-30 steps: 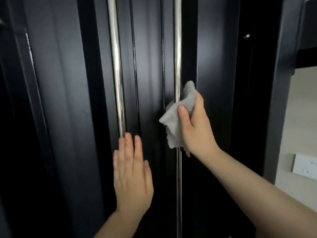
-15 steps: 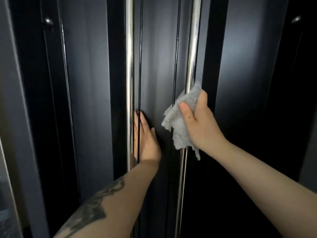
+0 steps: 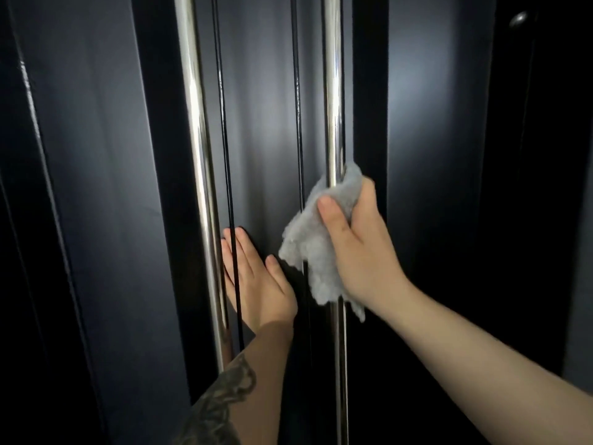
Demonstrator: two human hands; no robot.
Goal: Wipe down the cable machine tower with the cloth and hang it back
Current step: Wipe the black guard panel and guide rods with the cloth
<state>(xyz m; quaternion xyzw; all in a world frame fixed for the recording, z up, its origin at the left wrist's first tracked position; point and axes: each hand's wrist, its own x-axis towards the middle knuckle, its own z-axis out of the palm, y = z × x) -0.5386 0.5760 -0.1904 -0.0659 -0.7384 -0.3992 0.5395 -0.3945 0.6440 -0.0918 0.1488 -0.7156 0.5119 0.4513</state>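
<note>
The black cable machine tower (image 3: 96, 194) fills the view, with two upright chrome guide rods and two thin black cables in front of its dark back panel. My right hand (image 3: 362, 248) grips a crumpled grey cloth (image 3: 316, 248) wrapped round the right chrome rod (image 3: 332, 91). My left hand (image 3: 256, 281) lies flat with straight fingers on the back panel (image 3: 263, 130), reaching in between the left chrome rod (image 3: 195, 123) and the right one. The left cable (image 3: 224, 130) crosses in front of its fingers.
A second thin cable (image 3: 296, 91) runs just left of the right rod. A black frame post (image 3: 369, 91) stands right of that rod. A round bolt head (image 3: 518, 19) shows on the dark right upright.
My left hand went from in front of the left rod to behind it, flat on the back panel. The cloth hand stayed on the right rod. The view shifted right and closer.
</note>
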